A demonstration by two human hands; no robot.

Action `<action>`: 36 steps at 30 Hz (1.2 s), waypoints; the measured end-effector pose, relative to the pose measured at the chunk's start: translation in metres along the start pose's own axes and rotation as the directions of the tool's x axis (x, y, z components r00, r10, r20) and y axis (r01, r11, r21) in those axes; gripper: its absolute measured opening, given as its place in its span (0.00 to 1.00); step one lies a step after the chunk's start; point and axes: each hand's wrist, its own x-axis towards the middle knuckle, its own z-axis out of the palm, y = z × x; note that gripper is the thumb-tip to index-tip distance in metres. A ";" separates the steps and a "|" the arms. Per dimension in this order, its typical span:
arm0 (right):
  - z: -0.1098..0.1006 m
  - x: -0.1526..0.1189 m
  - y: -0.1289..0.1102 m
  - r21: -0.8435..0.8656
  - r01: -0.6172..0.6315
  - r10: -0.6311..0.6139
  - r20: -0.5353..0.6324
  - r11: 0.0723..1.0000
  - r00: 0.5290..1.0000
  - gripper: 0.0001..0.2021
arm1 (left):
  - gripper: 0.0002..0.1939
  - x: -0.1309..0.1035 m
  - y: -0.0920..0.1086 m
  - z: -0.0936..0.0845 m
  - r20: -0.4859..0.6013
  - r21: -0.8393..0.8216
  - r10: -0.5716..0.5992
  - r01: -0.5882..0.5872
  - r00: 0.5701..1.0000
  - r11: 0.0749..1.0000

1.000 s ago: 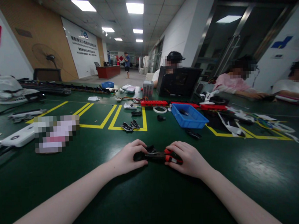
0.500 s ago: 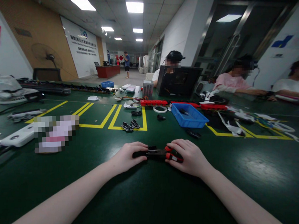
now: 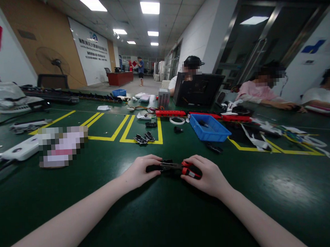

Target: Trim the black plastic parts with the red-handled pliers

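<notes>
My right hand (image 3: 208, 174) is closed around the red and black handles of a pair of pliers (image 3: 191, 170), whose dark jaws point left. In my left hand (image 3: 141, 172), fingers and thumb grip a small black plastic part (image 3: 153, 168) low over the green table (image 3: 170, 219). The jaws reach to the black part; whether they bite on it I cannot tell, as it is dark there. Beyond my hands lie several similar black pieces (image 3: 144, 138) inside a yellow taped outline.
A blue bin (image 3: 209, 127) with a dark item inside stands ahead to the right, a black piece (image 3: 214, 147) before it. Red power strips (image 3: 170, 113) run across behind. A white device (image 3: 25, 148) lies at left. Co-workers sit across the table beside a black computer case (image 3: 198, 90).
My hands stay in nearly the same place. The pliers and the black part have shifted very slightly, the jaws now looking closer together. The whole view has moved a few pixels.
</notes>
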 end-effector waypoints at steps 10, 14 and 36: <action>0.001 -0.001 0.011 -0.129 0.079 -0.084 -0.034 0.989 0.996 0.18 | 0.14 0.000 -0.003 -0.001 -0.012 -0.032 -0.045 0.045 0.999 0.998; 0.002 0.000 0.008 -0.126 0.099 -0.103 -0.029 0.987 0.994 0.18 | 0.14 0.001 -0.004 -0.002 -0.003 -0.063 -0.049 0.049 0.999 0.997; 0.005 0.001 0.004 -0.155 0.116 -0.118 -0.002 0.981 0.993 0.16 | 0.11 0.002 -0.004 0.001 0.007 -0.045 -0.005 0.005 1.000 0.999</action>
